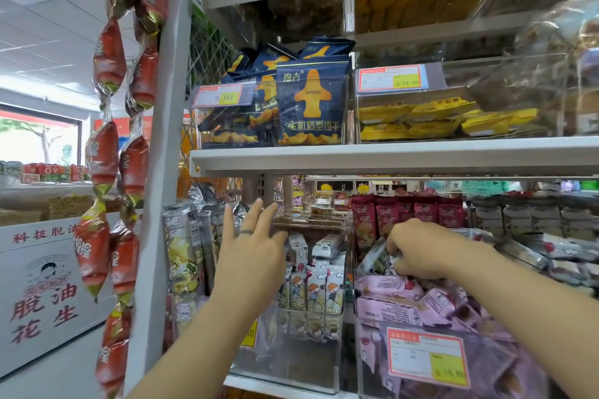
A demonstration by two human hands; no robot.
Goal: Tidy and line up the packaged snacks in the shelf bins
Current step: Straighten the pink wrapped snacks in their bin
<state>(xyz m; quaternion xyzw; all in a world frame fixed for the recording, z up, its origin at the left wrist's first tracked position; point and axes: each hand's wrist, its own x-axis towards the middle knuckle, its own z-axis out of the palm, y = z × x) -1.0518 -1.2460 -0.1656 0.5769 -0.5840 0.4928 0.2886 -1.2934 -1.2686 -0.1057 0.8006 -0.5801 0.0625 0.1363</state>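
My left hand [249,246], fingers straight and spread, reaches into the clear middle bin [291,363] on the lower shelf, above upright white cartoon snack packs [311,288]. My right hand [418,249] curls its fingers round a small silver-grey snack pack [372,257] at the back of the right bin [372,366], which is piled with pink packs [398,301]. Dark red packs [408,217] stand in a row behind that hand. Silver and yellow packs [183,249] stand upright left of my left hand.
The shelf above carries navy biscuit bags [311,107] and yellow packs [431,120] in clear bins with price tags. A string of red sausages [110,146] hangs on the white shelf post [162,172]. A white printed carton [42,288] stands at the left.
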